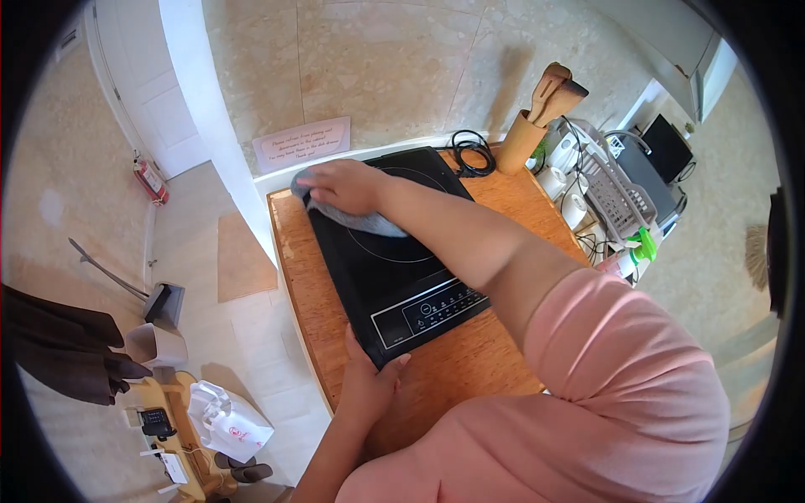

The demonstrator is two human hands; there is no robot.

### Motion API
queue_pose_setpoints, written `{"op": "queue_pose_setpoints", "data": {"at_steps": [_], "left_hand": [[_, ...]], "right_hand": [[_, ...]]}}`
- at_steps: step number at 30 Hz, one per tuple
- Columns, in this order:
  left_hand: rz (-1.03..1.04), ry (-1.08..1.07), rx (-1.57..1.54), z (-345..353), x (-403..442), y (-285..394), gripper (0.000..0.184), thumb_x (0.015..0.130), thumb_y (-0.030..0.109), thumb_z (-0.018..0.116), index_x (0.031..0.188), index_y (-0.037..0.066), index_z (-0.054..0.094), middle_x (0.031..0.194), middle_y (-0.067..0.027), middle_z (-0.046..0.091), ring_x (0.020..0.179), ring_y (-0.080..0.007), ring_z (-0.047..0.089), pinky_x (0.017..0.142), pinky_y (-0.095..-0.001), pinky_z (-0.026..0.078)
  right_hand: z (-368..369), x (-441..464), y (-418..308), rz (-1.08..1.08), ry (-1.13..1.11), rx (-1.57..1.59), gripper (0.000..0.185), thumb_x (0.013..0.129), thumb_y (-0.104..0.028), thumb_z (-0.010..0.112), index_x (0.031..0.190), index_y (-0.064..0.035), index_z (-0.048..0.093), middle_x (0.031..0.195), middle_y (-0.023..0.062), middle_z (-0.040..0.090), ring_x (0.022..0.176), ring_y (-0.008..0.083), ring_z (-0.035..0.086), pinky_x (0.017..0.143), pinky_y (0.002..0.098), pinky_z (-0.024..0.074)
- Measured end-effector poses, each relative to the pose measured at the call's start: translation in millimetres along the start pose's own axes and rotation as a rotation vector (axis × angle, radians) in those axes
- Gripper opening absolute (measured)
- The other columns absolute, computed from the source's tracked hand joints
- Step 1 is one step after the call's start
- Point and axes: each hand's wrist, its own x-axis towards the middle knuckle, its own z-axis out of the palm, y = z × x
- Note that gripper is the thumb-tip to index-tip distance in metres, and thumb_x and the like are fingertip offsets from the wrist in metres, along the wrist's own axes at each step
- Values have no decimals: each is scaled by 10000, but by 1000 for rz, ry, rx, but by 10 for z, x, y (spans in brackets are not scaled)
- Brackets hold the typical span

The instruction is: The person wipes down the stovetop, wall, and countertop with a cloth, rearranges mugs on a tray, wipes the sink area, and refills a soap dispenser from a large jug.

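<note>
A black induction cooktop [390,272] lies on the wooden counter [453,369], its control panel toward me. My right hand [344,186] presses a grey cloth [369,221] onto the cooktop's far left corner, fingers closed over the cloth. At the cooktop's near left corner, my left hand [373,377] grips the edge, with the thumb by the front side and the other fingers partly hidden. My right forearm crosses over the cooktop's right side.
A coiled black cable [475,155] and a holder with wooden utensils [520,142] stand behind. To the right are a grey dish rack [616,197] and a green-topped spray bottle [625,256]. A sign [302,142] leans on the wall.
</note>
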Motion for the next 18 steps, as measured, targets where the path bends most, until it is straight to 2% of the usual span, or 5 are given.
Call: {"op": "queue_pose_setpoints", "data": {"at_steps": [2,4,10,14,18], "left_hand": [[8,11,-7,16,27,-48,929,875,-24,652,1501,42,-29,903,-112,625,548,-130,568,475,-266,486],[16,10,-10,20,11,-53,921,874,-31,650,1501,47,-21,903,-112,624,547,-129,567,474,-266,485],[8,5,-23,21,1,-10,920,878,-33,643,1510,89,-13,906,-108,619,548,-125,564,464,-266,478],[-12,6,1,3,16,-20,913,874,-47,636,1509,95,-5,921,-109,617,548,-123,562,459,-267,476],[2,7,-32,25,24,-16,890,871,-66,624,1504,104,22,925,-108,609,543,-114,553,456,-255,475]], "right_hand": [[70,77,59,83,-51,153,442,1014,-353,413,1362,-118,551,1376,175,539,1312,353,468,1115,454,346],[111,22,18,-51,139,84,405,1013,-305,410,1322,-105,579,1294,176,595,1243,356,524,1083,482,372],[-105,-1311,-918,-277,-160,77,433,1019,-390,438,1406,-212,518,1561,75,351,1476,267,248,1193,473,198],[-313,-1550,-702,-257,-217,9,474,1006,-447,445,1423,-230,504,1581,87,312,1487,287,213,1193,514,160],[-352,-1114,-23,-36,-177,-97,572,971,-515,484,1468,-233,454,1599,140,250,1489,335,186,1186,535,153]]}}
